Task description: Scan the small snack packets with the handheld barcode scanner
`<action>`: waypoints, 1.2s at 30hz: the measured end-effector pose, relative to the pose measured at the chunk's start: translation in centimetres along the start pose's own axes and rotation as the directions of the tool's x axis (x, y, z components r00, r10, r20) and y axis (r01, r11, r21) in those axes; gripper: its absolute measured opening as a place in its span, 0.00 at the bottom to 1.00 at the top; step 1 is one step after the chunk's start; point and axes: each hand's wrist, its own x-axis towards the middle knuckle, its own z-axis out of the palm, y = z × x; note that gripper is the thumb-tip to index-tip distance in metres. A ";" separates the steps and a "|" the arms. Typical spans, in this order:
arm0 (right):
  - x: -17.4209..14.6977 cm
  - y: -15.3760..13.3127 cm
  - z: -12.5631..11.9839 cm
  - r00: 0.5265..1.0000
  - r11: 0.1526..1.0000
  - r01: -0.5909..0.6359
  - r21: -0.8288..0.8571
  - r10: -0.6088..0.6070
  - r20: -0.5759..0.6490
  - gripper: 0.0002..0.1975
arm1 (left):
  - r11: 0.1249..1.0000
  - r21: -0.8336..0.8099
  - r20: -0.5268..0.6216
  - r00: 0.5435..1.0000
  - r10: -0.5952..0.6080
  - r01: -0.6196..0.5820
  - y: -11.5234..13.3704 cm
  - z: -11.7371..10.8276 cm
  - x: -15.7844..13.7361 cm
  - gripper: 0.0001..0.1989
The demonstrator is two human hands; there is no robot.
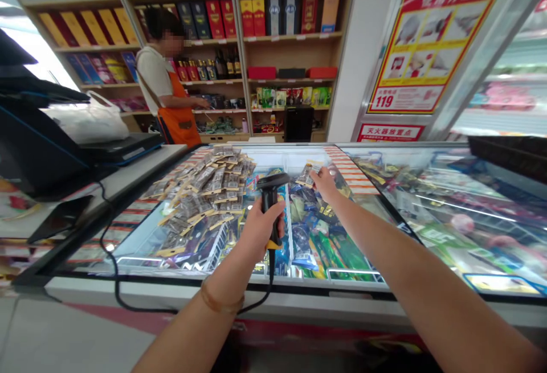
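Black scanner (269, 196), upright, shows above and below the left grip (260, 223).

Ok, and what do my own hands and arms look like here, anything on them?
Both hands are bare, with no gloves: the left hand and the right hand. No sleeve shows on either forearm. A smooth, rounded bangle in an amber-tan tone circles the left wrist; nothing shows on the right wrist. Fingernail details are too small to tell.
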 end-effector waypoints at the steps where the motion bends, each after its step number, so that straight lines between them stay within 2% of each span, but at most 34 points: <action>1: -0.2 -0.5 0.3 0.999 0.999 -0.027 0.018 0.027 0.022 0.15 | 1.000 -0.001 -0.014 1.000 0.016 -0.016 0.7 -0.9 -0.7 0.23; 5: -1.3 -3.2 3.0 0.986 0.991 -0.108 0.081 0.096 0.139 0.16 | 0.996 0.032 -0.140 0.987 0.085 -0.081 2.8 -5.9 -3.0 0.24; 10: -3.4 -6.9 9.6 0.918 0.966 -0.186 0.179 0.106 0.383 0.19 | 0.989 0.046 -0.288 0.947 0.146 -0.138 4.2 -11.8 -4.9 0.23; 12: -4.4 -8.0 12.2 0.908 0.958 -0.224 0.182 0.137 0.397 0.22 | 0.990 0.053 -0.340 0.929 0.143 -0.132 4.6 -13.6 -5.6 0.22; 16: -6.0 -8.9 16.3 0.933 0.970 -0.220 0.107 0.178 0.313 0.22 | 0.987 0.055 -0.403 0.900 0.163 -0.154 5.1 -16.0 -6.8 0.21; 22: -7.0 -8.9 19.9 0.947 0.985 -0.162 0.064 0.137 0.290 0.16 | 0.987 0.039 -0.405 0.900 0.160 -0.158 5.0 -16.6 -7.2 0.22; 25: -6.9 -8.9 20.6 0.964 0.999 -0.019 -0.046 0.031 0.265 0.13 | 0.990 0.024 -0.380 0.914 0.140 -0.142 4.7 -16.0 -7.1 0.22; 28: -6.8 -8.7 20.7 0.959 0.979 0.129 -0.158 -0.083 0.271 0.12 | 0.987 0.002 -0.351 0.924 0.152 -0.162 4.3 -15.2 -6.9 0.24; 33: -6.6 -8.3 19.9 0.963 0.985 0.138 -0.106 -0.109 0.246 0.05 | 0.992 0.001 -0.342 0.932 0.119 -0.126 3.9 -14.2 -6.3 0.25; 36: -6.6 -8.4 18.4 0.973 0.986 0.141 -0.086 -0.122 0.196 0.05 | 0.994 -0.004 -0.338 0.935 0.103 -0.111 3.6 -13.4 -5.8 0.24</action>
